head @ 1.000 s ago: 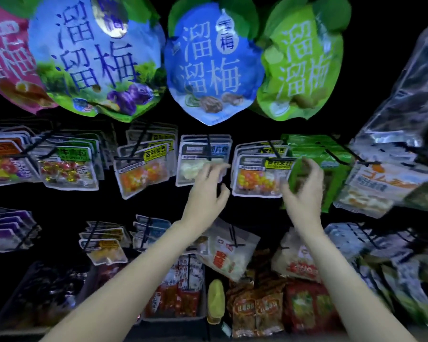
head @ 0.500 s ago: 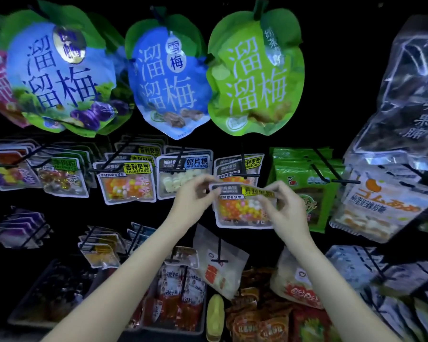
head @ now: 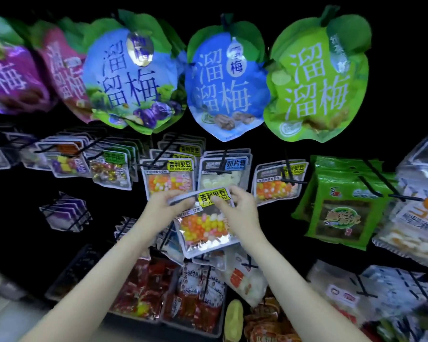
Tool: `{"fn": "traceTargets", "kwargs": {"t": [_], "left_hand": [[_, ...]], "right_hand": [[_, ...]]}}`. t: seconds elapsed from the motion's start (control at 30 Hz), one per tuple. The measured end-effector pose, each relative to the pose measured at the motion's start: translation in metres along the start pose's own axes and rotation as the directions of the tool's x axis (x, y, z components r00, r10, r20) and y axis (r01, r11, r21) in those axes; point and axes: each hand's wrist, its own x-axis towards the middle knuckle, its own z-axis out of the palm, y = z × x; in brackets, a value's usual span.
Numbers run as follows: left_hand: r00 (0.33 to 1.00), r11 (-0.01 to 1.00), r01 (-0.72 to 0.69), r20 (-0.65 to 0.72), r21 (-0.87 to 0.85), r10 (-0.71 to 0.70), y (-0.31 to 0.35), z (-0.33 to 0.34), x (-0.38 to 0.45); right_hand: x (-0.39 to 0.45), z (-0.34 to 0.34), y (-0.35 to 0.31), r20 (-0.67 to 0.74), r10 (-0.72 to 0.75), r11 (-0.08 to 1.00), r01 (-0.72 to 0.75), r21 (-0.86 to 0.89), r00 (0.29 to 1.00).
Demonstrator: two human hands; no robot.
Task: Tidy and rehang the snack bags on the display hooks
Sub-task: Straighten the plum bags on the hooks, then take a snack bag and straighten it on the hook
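A small clear bag of orange, yellow and white jelly beans (head: 205,225) with a yellow label is off its hook, held in front of the rack. My left hand (head: 166,206) pinches its top left corner. My right hand (head: 237,208) pinches the top right, thumb over the label. Just above hang like bags: a jelly bean bag (head: 169,181) on a black hook (head: 148,166), a white milk-candy bag (head: 224,174), and another jelly bean bag (head: 277,183) to the right.
Large plum-shaped bags, pale blue (head: 129,77), blue (head: 223,82) and green (head: 316,80), hang in the top row. Green packs (head: 341,206) hang at right. Red snack packs (head: 158,292) fill trays below. Black hooks stick out toward me across the rack.
Both hands took the jelly bean bag off the right-hand hook, then carried it left and down in front of the middle hooks. The view shifted left.
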Motion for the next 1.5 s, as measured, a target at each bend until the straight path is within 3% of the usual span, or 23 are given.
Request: {"fn": "traceTargets", "kwargs": {"t": [0.17,0.3,0.83,0.93,1.07,1.17,1.23,1.33,1.5], "left_hand": [[0.990,0.982,0.064,-0.116,-0.176,-0.086,-0.007,-0.059,0.019],[0.981,0.979,0.094,-0.148,-0.178,-0.121,-0.015,-0.078,0.046],[0.996,0.996,0.071,0.062,-0.056,-0.068,-0.030,-0.089,0.085],[0.998,0.997,0.064,-0.011,-0.051,-0.065,-0.029,-0.075,0.097],[0.984,0.996,-0.060,-0.165,0.059,0.070,-0.033,-0.061,0.115],[0.906,0.974,-0.084,-0.392,0.210,0.163,-0.043,-0.053,0.101],[0.863,0.973,-0.106,-0.467,0.207,0.193,-0.051,-0.042,0.073],[0.890,0.956,-0.183,-0.375,0.227,0.260,-0.063,-0.018,0.030],[0.941,0.937,-0.249,-0.169,0.246,0.295,-0.048,0.032,0.015]], "right_hand": [[0.035,0.066,-0.025,0.000,0.027,0.999,-0.027,0.024,1.000],[0.054,0.087,-0.033,-0.075,0.081,0.995,-0.076,0.064,0.994],[0.064,0.103,-0.024,-0.181,0.189,0.982,-0.185,0.036,0.965],[0.073,0.105,-0.022,-0.275,0.151,0.984,-0.171,-0.049,0.950],[0.080,0.109,-0.017,-0.324,-0.002,0.973,-0.073,-0.218,0.946],[0.059,0.103,-0.006,-0.277,-0.090,0.955,0.004,-0.298,0.957],[0.034,0.094,-0.001,-0.233,-0.086,0.963,0.021,-0.270,0.969],[-0.001,0.068,0.009,-0.242,-0.090,0.976,0.038,-0.213,0.966],[-0.025,-0.008,0.026,-0.533,-0.059,0.993,-0.006,-0.119,0.844]]}}
